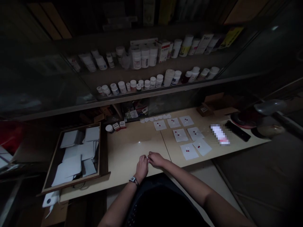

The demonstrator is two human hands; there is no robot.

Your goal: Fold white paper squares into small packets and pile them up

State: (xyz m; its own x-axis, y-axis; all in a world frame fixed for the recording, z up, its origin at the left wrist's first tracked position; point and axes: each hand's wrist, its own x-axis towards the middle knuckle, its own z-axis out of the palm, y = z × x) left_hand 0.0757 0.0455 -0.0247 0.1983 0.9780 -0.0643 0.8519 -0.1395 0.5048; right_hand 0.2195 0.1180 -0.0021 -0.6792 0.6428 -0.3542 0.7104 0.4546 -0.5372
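My left hand (142, 166), with a watch on its wrist, meets my right hand (155, 159) just above the front part of the wooden counter (123, 157). The fingers of both are pinched together around something tiny and pale, too small to name. To the right of my hands lie several white paper squares (180, 138) bearing small red and white pills (187, 151). A row of small white pieces (155, 118) runs along the back of the counter; their kind is unclear.
An open drawer (103, 157) full of white paper stacks (72, 165) sits at left. A white bottle (109, 128) and small boxes (119, 125) stand beside it. At right are a blurred-out bright object (220, 134), a dark phone-like object (238, 130) and a cardboard box (216, 105). Medicine bottles (145, 56) fill shelves above.
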